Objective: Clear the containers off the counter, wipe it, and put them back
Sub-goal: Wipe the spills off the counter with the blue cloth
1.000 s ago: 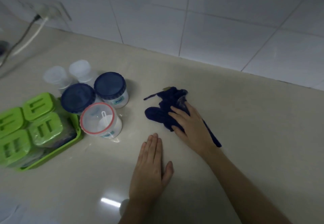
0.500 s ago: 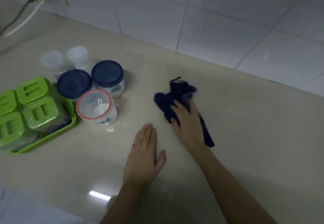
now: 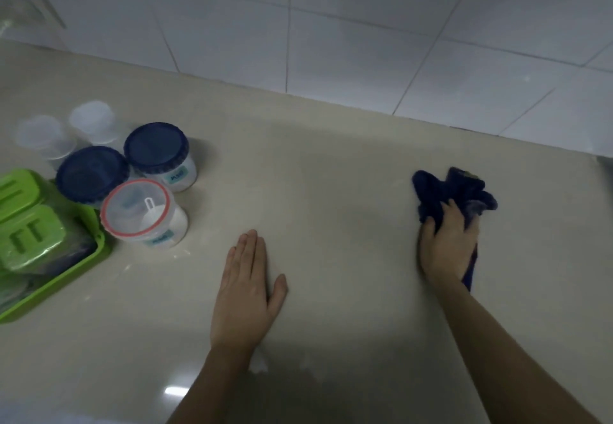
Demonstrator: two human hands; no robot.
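My right hand [image 3: 446, 244] presses a bunched dark blue cloth [image 3: 456, 191] onto the beige counter [image 3: 331, 198] at the right. My left hand [image 3: 247, 294] lies flat on the counter, fingers together, holding nothing. At the left stand two blue-lidded jars [image 3: 156, 148] [image 3: 90, 173], a red-rimmed clear jar [image 3: 137, 212] with a white scoop inside, and two small clear cups [image 3: 93, 118] [image 3: 41, 136]. A green tray [image 3: 66, 279] holds several green-lidded boxes [image 3: 31, 241] at the far left.
A white tiled wall [image 3: 348, 41] runs along the back of the counter. A wall socket [image 3: 26, 8] sits at the upper left. A bright light reflection [image 3: 174, 390] shows on the counter near the front edge.
My right hand has slid the cloth across the counter to the right, well away from the jars. My left hand stays flat in place. The view has shifted right.
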